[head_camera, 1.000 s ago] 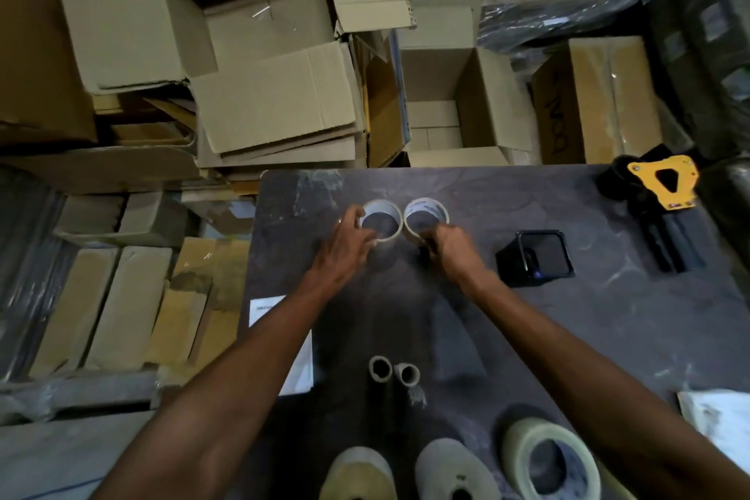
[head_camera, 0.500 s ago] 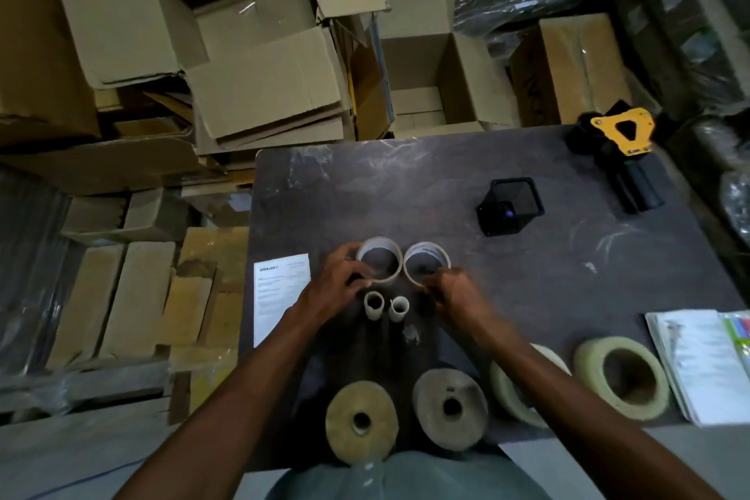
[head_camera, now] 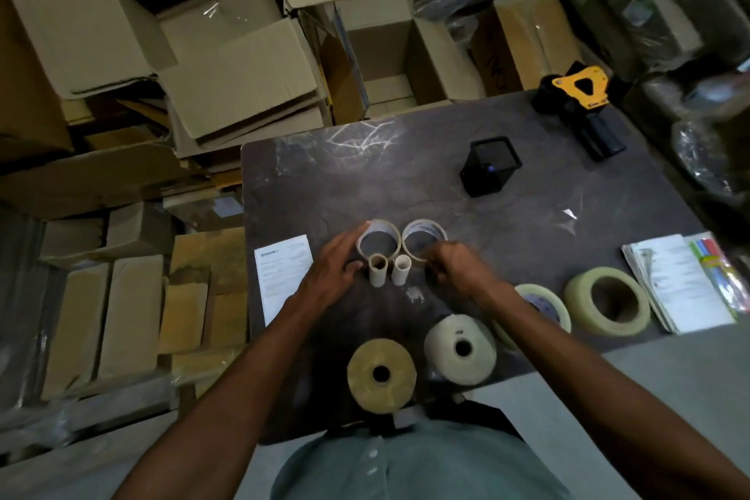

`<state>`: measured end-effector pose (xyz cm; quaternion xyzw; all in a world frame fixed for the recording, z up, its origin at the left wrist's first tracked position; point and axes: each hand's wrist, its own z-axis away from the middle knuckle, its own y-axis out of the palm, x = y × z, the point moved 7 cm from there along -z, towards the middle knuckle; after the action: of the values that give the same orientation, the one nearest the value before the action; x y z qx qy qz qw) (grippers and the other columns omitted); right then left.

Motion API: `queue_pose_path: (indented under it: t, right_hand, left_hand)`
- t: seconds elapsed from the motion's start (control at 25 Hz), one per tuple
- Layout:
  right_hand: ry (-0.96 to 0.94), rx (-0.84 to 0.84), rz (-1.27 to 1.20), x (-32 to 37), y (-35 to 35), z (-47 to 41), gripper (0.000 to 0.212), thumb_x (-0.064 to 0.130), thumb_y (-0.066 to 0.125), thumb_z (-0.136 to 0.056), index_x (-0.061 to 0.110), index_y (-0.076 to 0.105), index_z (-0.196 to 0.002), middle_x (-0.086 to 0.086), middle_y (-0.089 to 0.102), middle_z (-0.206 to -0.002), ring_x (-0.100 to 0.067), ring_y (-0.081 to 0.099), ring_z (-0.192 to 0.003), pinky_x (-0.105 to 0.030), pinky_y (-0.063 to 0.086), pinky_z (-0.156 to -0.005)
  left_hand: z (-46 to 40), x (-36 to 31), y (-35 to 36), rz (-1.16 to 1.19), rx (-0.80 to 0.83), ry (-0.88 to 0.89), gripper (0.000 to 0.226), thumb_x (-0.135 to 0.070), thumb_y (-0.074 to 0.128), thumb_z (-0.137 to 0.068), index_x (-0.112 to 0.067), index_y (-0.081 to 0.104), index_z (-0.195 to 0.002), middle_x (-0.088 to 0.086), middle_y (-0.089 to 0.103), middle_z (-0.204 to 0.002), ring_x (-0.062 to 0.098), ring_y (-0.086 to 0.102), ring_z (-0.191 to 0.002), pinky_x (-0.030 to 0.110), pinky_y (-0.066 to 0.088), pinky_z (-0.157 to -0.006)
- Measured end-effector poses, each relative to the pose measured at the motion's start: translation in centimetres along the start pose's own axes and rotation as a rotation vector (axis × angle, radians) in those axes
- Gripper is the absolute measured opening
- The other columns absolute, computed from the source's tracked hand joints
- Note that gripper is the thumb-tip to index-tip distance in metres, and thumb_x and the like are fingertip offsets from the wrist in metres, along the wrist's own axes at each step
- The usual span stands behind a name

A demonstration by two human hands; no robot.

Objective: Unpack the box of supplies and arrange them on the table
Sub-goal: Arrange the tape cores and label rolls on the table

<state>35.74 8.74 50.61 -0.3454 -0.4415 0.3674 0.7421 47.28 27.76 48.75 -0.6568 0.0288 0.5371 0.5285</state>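
Lighting is pretty dim, so the right hand (head_camera: 454,270) is tough to read: fingers curl at the rim of the right tape ring (head_camera: 424,242), but can't tell if it's actually pinching it. The left hand (head_camera: 330,272) has straight fingers resting against the left tape ring (head_camera: 377,244). Two small cores (head_camera: 378,270) stand just in front of the rings on the dark table (head_camera: 406,158). The right forearm partly covers one big tape roll (head_camera: 544,302); other rolls, a black mesh cup (head_camera: 490,166), a tape dispenser (head_camera: 580,91) and papers (head_camera: 284,276) sit around.
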Motion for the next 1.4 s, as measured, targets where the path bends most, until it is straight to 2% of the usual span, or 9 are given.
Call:
queue_pose_path:
  t: [0.08, 0.28, 0.44, 0.56, 0.68, 0.84, 1.04, 1.2, 1.4]
  right_hand:
    - [0.001, -0.09, -0.082, -0.1, -0.6, 0.9, 0.036, 0.017, 0.06, -0.076, 0.019, 0.067, -0.111, -0.011, 0.069, -0.109, -0.032, 0.067, -0.097, -0.04, 0.055, -0.085]
    - [0.036, -0.255, -0.219, -0.8, -1.0, 4.5, 0.043, 0.016, 0.055, -0.093, 0.016, 0.051, -0.136, -0.012, 0.056, -0.127, -0.028, 0.06, -0.107, -0.024, 0.04, -0.088]
    - [0.022, -0.221, -0.351, -0.8, 0.3, 8.5, 0.042, 0.02, 0.058, -0.094, 0.017, 0.05, -0.136, -0.01, 0.064, -0.124, -0.028, 0.064, -0.109, -0.036, 0.051, -0.095]
    - [0.015, -0.218, -0.418, -0.6, 1.6, 12.1, 0.049, 0.041, 0.063, -0.092, 0.019, 0.053, -0.134, -0.007, 0.064, -0.126, -0.023, 0.062, -0.114, -0.036, 0.05, -0.097]
    - [0.039, -0.214, -0.424, -1.1, 4.1, 15.8, 0.078, 0.055, 0.075, -0.075, 0.024, 0.043, -0.139, -0.004, 0.051, -0.136, -0.02, 0.05, -0.125, -0.03, 0.04, -0.103]
    - [0.026, -0.248, -0.484, -2.0, 7.1, 17.5, 0.128, 0.056, 0.088, -0.056, 0.023, 0.014, -0.155, 0.0, 0.029, -0.153, -0.012, 0.028, -0.14, -0.027, 0.024, -0.115]
    - [0.077, -0.382, -0.649, -3.3, 8.0, 17.0, 0.118, 0.048, 0.094, -0.048, 0.031, 0.03, -0.145, 0.01, 0.049, -0.14, -0.009, 0.047, -0.132, -0.041, 0.044, -0.109]
    - [0.083, -0.445, -0.7, -3.2, 7.4, 17.6, 0.102, 0.039, 0.096, -0.045, 0.037, 0.039, -0.13, 0.015, 0.057, -0.123, -0.003, 0.055, -0.114, -0.026, 0.047, -0.097]
    - [0.066, -0.46, -0.678, -3.1, 6.8, 17.8, 0.094, 0.041, 0.094, -0.041, 0.036, 0.047, -0.122, 0.016, 0.061, -0.112, -0.004, 0.059, -0.104, -0.027, 0.052, -0.088]
  left_hand:
    - [1.2, 0.0, -0.3, 0.043, -0.037, -0.054, 0.07, -0.015, 0.058, -0.094, -0.04, 0.024, -0.151, -0.005, 0.039, -0.154, 0.013, 0.042, -0.136, 0.034, 0.037, -0.113]
    - [6.1, 1.1, -0.1, 0.177, -0.204, -0.196, 0.052, -0.024, 0.056, -0.098, -0.028, 0.038, -0.147, 0.002, 0.058, -0.131, 0.015, 0.06, -0.113, 0.031, 0.053, -0.093]
    - [10.5, 0.3, 1.7, 0.221, -0.218, -0.243, 0.032, -0.028, 0.056, -0.098, -0.024, 0.057, -0.13, 0.001, 0.065, -0.11, 0.011, 0.064, -0.1, 0.03, 0.054, -0.088]
    - [13.9, -0.7, 3.0, 0.291, -0.254, -0.262, 0.026, -0.04, 0.061, -0.091, -0.025, 0.067, -0.112, -0.002, 0.07, -0.098, 0.008, 0.066, -0.092, 0.035, 0.055, -0.089]
    - [17.9, -1.8, 5.3, 0.342, -0.233, -0.241, 0.062, -0.061, 0.065, -0.074, -0.022, 0.063, -0.123, -0.003, 0.069, -0.114, 0.011, 0.065, -0.104, 0.031, 0.053, -0.092]
    - [20.3, -2.2, 8.1, 0.324, -0.163, -0.27, 0.125, -0.052, 0.091, -0.049, -0.031, 0.025, -0.152, -0.006, 0.046, -0.146, 0.008, 0.046, -0.132, 0.029, 0.04, -0.106]
    - [20.1, -2.7, 8.4, 0.182, -0.31, -0.256, 0.127, -0.055, 0.091, -0.044, -0.028, 0.027, -0.15, 0.0, 0.046, -0.146, 0.017, 0.046, -0.134, 0.037, 0.041, -0.109]
    - [20.5, -4.1, 7.8, 0.266, -0.41, -0.282, 0.106, -0.06, 0.086, -0.033, -0.031, 0.045, -0.127, -0.008, 0.058, -0.121, 0.013, 0.057, -0.111, 0.027, 0.045, -0.094]
    - [21.3, -4.7, 7.4, 0.315, -0.485, -0.275, 0.092, -0.055, 0.088, -0.033, -0.041, 0.05, -0.116, -0.019, 0.061, -0.109, 0.0, 0.061, -0.099, 0.029, 0.051, -0.09]
